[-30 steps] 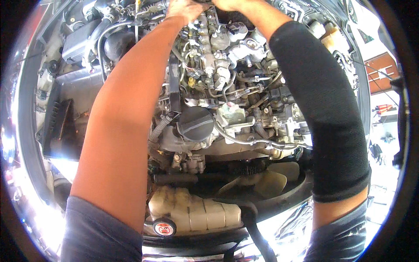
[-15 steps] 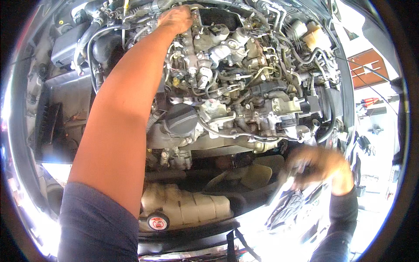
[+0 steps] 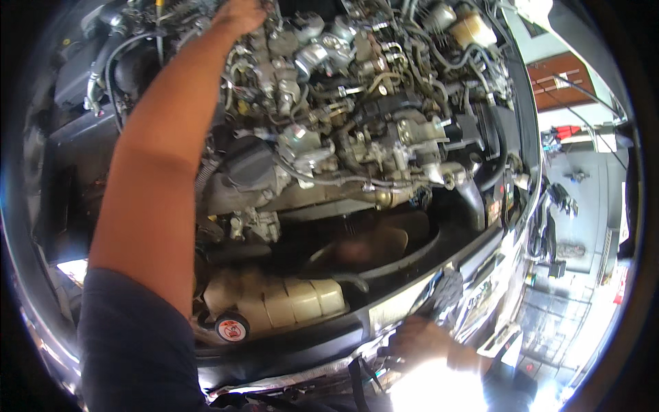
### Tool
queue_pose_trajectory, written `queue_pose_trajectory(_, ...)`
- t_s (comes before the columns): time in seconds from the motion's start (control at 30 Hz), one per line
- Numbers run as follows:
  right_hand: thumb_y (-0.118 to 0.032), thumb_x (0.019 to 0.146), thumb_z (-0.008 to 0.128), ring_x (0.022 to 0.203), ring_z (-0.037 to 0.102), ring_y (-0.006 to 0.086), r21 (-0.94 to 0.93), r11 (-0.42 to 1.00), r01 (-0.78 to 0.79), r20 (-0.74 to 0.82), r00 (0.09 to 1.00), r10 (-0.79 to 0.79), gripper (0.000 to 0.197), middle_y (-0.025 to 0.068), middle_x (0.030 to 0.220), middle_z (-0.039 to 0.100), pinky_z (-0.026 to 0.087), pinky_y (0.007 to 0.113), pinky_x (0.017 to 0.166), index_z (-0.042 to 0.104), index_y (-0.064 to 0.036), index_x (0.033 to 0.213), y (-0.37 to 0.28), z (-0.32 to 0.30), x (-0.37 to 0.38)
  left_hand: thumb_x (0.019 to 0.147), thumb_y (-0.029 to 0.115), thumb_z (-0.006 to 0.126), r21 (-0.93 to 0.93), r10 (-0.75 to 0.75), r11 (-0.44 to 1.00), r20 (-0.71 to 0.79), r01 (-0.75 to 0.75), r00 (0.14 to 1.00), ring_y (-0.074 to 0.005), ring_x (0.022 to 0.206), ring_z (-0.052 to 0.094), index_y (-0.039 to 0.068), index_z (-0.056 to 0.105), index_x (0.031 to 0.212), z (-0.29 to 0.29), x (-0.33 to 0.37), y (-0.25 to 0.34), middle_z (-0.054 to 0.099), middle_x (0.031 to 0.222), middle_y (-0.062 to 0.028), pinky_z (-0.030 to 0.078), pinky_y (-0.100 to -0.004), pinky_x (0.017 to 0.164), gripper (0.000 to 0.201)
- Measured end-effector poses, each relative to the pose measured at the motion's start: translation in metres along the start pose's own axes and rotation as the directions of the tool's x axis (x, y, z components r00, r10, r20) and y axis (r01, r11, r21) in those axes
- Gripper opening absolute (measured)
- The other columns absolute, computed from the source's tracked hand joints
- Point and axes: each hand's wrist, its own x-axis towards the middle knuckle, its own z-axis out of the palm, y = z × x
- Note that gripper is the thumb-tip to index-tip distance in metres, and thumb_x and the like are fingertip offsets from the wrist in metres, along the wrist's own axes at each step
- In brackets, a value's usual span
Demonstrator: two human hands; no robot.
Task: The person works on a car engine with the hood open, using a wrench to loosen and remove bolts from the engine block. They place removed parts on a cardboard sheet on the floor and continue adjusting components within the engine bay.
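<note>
Fingers: we are curling those of the right hand [image 3: 422,343], though blur is hiding whether they are grasping anything; those of the left hand [image 3: 241,16] are running into the view's top edge, so we cannot tell their grip.
Engine [image 3: 343,130]: sitting mid-bay [image 3: 288,349]; we are reaching the left hand to its far edge.
Front edge: we are holding the right hand near it, right of the pale tank [image 3: 302,302].
Good handling: probably keeping our left forearm light above the hoses.
</note>
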Motion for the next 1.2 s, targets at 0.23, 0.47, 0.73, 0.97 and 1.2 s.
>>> queue_pose_trajectory(0.23,-0.037,0.091,0.084,0.082,0.081,0.0204,0.128,0.99,0.051,-0.245,0.969,-0.018,0.03,0.0016,0.091,0.081,0.067,0.038,0.072,0.081,-0.0151,0.111,-0.005,-0.054,0.022,0.11,0.055,0.053,-0.01,-0.039,0.999,-0.029,0.039,0.999,-0.0427,0.144,0.06,0.012,0.055,0.159,0.009,0.0,0.001,0.064,0.155,-0.0241,0.048,-0.0522,0.121,0.064)
queue_pose_trajectory(0.47,-0.024,0.101,0.082,0.098,0.079,0.0306,0.171,0.982,0.077,-0.811,0.577,0.096,0.031,0.0184,0.104,0.08,0.06,0.04,0.088,0.075,-0.0002,0.119,0.082,-0.219,0.223,0.104,0.041,0.06,0.011,-0.024,1.0,-0.042,0.024,0.999,-0.0408,0.139,0.065,0.012,0.068,0.146,-0.023,-0.027,0.031,0.068,0.15,-0.023,0.052,-0.0525,0.118,0.051)
queue_pose_trajectory(0.73,-0.032,0.093,0.092,0.109,0.075,0.0258,0.208,0.976,-0.073,-0.628,0.755,0.19,0.041,0.0139,0.119,0.08,0.057,0.038,0.101,0.077,-0.0026,0.117,0.172,-0.263,0.392,0.107,0.051,0.061,-0.14,-0.059,0.988,0.002,0.059,0.998,-0.0419,0.139,0.064,0.005,0.069,0.14,-0.036,-0.033,0.038,0.069,0.148,-0.0236,0.05,-0.0487,0.118,0.057)
queue_pose_trajectory(0.97,-0.025,0.099,0.085,0.103,0.075,0.0264,0.122,0.991,0.054,-0.805,0.589,0.067,0.03,0.0132,0.114,0.08,0.058,0.04,0.097,0.079,-0.0021,0.117,0.19,-0.23,0.399,0.105,0.048,0.06,-0.057,-0.161,0.986,-0.015,0.16,0.987,-0.0407,0.142,0.063,0.009,0.067,0.147,-0.028,-0.027,0.039,0.067,0.152,-0.0216,0.05,-0.0512,0.12,0.058)
queue_pose_trajectory(1.2,-0.023,0.101,0.08,0.109,0.074,0.036,0.137,0.989,0.058,-0.887,0.452,0.096,0.032,0.018,0.121,0.077,0.057,0.043,0.1,0.076,-0.0032,0.125,0.191,-0.209,0.406,0.105,0.045,0.06,-0.07,-0.113,0.991,-0.021,0.112,0.993,-0.042,0.138,0.065,0.006,0.07,0.141,-0.04,-0.035,0.042,0.07,0.147,-0.0235,0.051,-0.0518,0.118,0.054)
